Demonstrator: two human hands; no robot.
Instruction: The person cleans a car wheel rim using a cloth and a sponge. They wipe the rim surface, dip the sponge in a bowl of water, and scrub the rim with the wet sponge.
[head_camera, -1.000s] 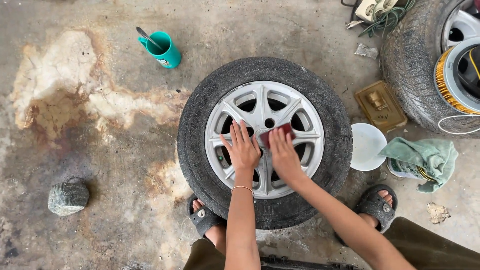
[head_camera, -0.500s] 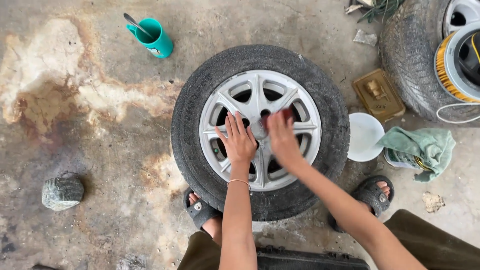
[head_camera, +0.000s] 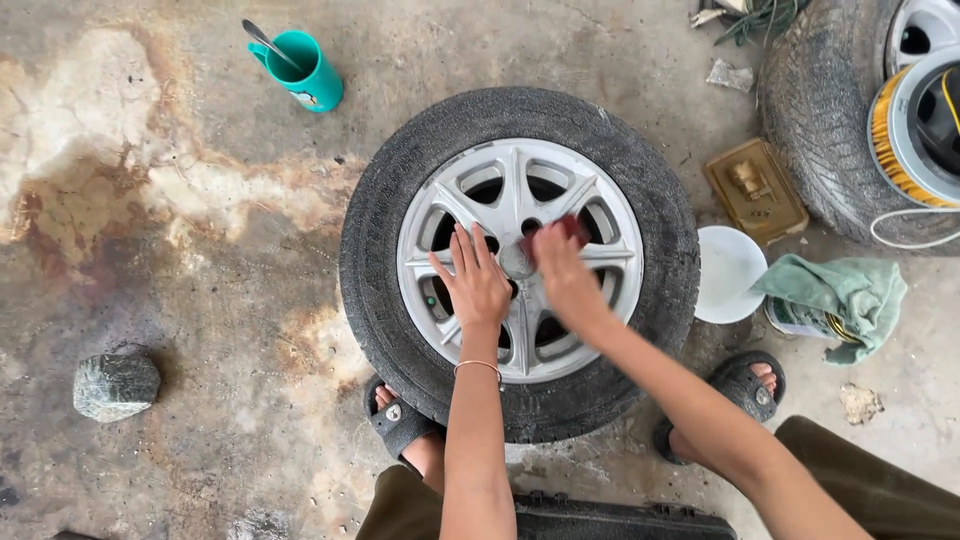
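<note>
A car wheel lies flat on the concrete floor, a black tyre around a silver spoked rim. My left hand rests flat on the rim's lower spokes, fingers spread. My right hand presses a small dark red pad against the rim near the hub; the hand is blurred. My sandalled feet show under the tyre's near edge.
A teal cup with a tool in it stands at the upper left. A grey stone lies at the left. To the right are a white lid, a green rag, a brown tin and another tyre.
My right hand has shifted with the red pad across the rim near the hub. My left hand stays on the spokes. The view has drifted slightly.
</note>
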